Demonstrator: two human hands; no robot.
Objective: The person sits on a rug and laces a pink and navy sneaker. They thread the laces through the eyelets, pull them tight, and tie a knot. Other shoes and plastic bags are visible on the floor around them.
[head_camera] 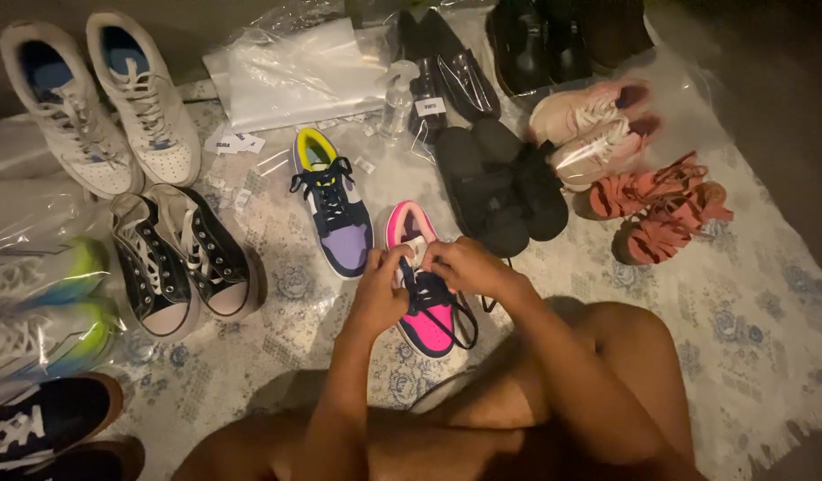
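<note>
Both hands are working a pink sneaker [423, 285] lying lengthwise away from the person; left hand [380, 294] and right hand [467, 267] fingers are pinching its dark laces [429, 292] between them.

Hot-pink sneaker [426, 285] w/ navy laces and navy trim, dead centre. At 11 o'clock of it, purple sneaker [332, 203]: yellow collar, white panels, black laces. At 9 o'clock, black canvas pair [184, 260], white laces, off-white toe caps. At 10, white pair [104, 98] w/ blue lining. Far 9, neon green-blue shoes [46, 307] under clear plastic. At 1 o'clock, black slippers [504, 183]; pale pink trainers [594, 125] beyond; coral strappy sandals [662, 209] at 2. Rug [749, 312]: cream, faded blue floral print.
</note>
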